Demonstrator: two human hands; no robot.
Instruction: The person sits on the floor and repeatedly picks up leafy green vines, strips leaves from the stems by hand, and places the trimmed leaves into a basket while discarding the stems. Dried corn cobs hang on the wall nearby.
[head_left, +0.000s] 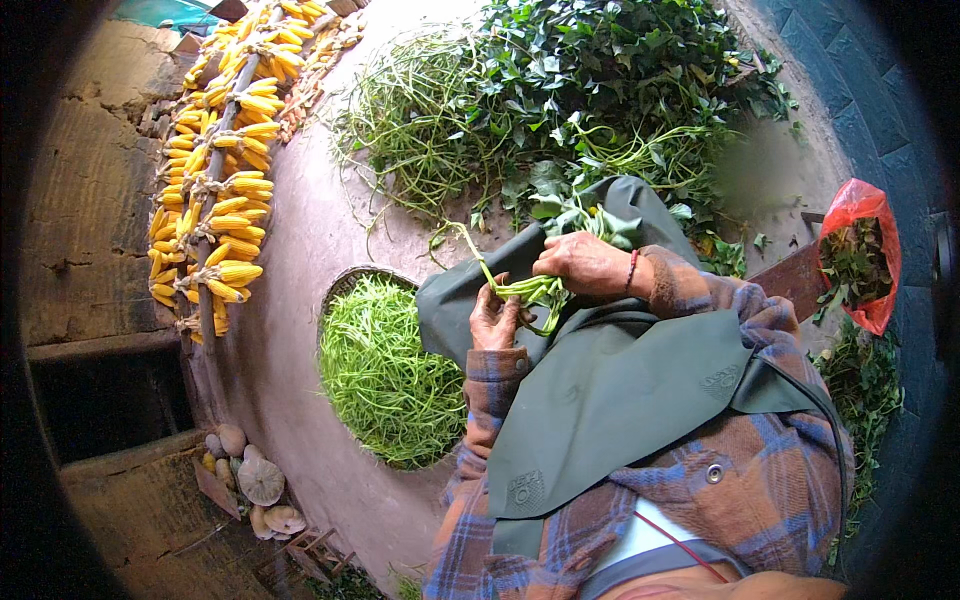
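My right hand (577, 262) grips a bunch of leafy green vine stems (536, 287) above my lap. Beside it, my left hand (496, 319) pinches the cut or lower ends of the same bunch between thumb and fingers. One longer stem (471, 244) sticks up past the left hand, and a few stems droop below the fist. Leaves (592, 219) spill out behind the right hand. A dark green waterproof apron (622, 382) covers my lap. Left of my knee stands a round basket (327, 294) heaped with short stripped green stems (390, 375).
A large pile of leafy vines (600, 90) lies ahead on the concrete floor (315, 217). Yellow corn cobs (240, 225) hang from a wooden pole (225, 120) at left. Pumpkins (261, 481) sit by the earthen wall (90, 187). A red plastic bag (874, 300) with leaves is at right.
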